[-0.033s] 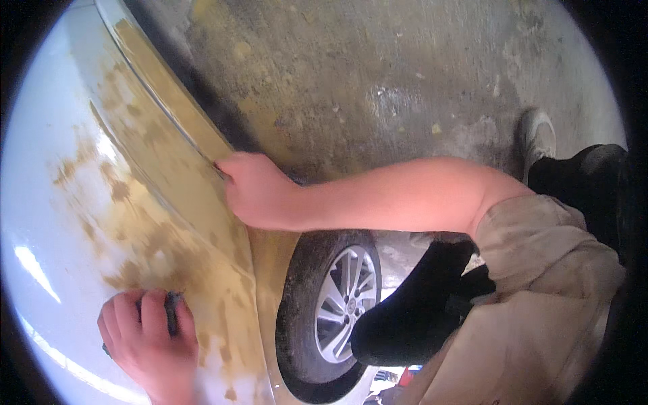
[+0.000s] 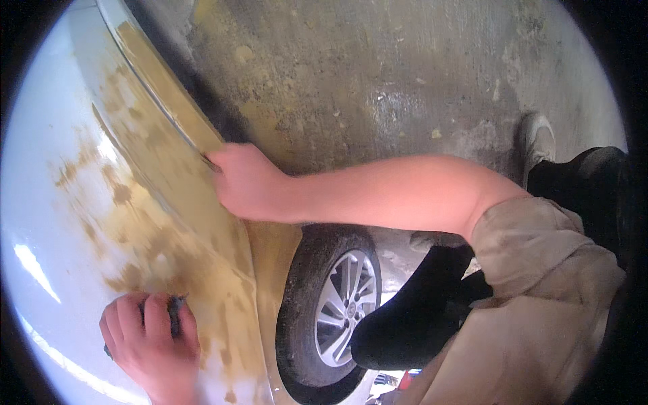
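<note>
My left hand (image 2: 150,337) is at the lower left, fingers curled round a dark block (image 2: 174,316), resting on the white car panel (image 2: 47,189). The panel carries broad tan and brown smeared patches (image 2: 155,202). My right hand (image 2: 243,175) is closed at the long seam along the panel's edge, with the forearm stretched across from the right. What its fingers hold, if anything, is hidden.
A wheel with a silver spoked rim (image 2: 346,300) sits below my right forearm. The stained concrete floor (image 2: 405,81) spans the upper right. My dark-clad legs (image 2: 398,320) and a pale shoe (image 2: 540,138) are on the right. Small objects show at the bottom, indistinct.
My right hand has shifted a little up and to the left along the seam. My left hand has moved very slightly, still round the dark block.
</note>
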{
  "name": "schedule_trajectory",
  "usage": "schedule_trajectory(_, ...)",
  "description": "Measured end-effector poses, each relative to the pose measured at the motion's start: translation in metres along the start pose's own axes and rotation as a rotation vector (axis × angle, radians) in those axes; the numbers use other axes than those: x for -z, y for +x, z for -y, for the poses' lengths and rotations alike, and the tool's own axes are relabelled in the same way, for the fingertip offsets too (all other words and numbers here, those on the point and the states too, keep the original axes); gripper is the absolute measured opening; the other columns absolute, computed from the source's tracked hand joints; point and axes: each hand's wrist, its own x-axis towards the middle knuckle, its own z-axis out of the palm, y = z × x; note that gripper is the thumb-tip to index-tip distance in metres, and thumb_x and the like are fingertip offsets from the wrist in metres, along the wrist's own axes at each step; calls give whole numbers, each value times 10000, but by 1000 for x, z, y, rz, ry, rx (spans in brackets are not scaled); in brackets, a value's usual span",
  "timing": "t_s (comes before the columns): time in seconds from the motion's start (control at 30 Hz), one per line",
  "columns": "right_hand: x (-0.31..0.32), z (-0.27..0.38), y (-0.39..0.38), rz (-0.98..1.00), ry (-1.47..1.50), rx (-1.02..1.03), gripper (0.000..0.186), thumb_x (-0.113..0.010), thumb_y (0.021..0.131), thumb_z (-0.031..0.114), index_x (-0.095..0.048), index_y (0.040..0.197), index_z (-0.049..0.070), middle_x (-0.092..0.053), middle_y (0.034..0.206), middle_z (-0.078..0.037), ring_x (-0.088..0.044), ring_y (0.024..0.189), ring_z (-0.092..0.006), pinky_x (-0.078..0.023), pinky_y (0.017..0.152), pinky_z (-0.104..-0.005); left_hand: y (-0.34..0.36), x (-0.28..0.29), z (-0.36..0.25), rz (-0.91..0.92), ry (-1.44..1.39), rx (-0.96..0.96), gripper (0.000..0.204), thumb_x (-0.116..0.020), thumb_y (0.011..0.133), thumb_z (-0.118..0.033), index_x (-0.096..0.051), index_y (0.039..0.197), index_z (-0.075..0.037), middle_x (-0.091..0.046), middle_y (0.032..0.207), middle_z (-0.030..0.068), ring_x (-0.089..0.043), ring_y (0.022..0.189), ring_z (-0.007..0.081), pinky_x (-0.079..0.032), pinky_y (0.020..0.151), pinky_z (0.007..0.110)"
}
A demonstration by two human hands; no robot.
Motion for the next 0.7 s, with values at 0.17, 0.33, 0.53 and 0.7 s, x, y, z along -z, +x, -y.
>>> schedule_trajectory(0.17, 0, 11, 5, 150, -103, -172, 311, -549, 844, 16, -651, 1130, -52, -654, 1099, -325, -632, 1093, -484, -517, 931, -543, 2, -2, 4, -2, 3, -46, 197, -752, 766, -138, -632, 909, -76, -591, 930, 99, -577, 879, 347, -482, 817, 472)
schedule_trajectory(0.33, -7, -2, -26, 91, -36, -70, 330, -518, 825, -13, -613, 1137, -67, -629, 1115, -305, -604, 1130, -486, -498, 966, -548, -1, 1, 4, 7, -1, -24, 209, -759, 767, -119, -625, 921, -75, -578, 928, 117, -574, 908, 357, -479, 842, 481)
schedule_trajectory(0.53, 3, 14, 28, 65, 27, -130, 215, -544, 836, 12, -659, 1005, -51, -649, 986, -330, -653, 1019, -474, -528, 877, -566, -11, -10, 9, 3, -39, -36, 212, -756, 773, -141, -622, 924, -77, -578, 932, 113, -573, 906, 354, -476, 836, 481)
schedule_trajectory(0.7, -11, -4, -8, -84, 16, 3, 256, -546, 828, 5, -676, 1044, -39, -660, 1014, -307, -643, 1011, -484, -532, 873, -546, -9, -9, 10, -11, -53, -4, 209, -756, 778, -152, -624, 921, -75, -581, 933, 118, -573, 906, 356, -475, 829, 484)
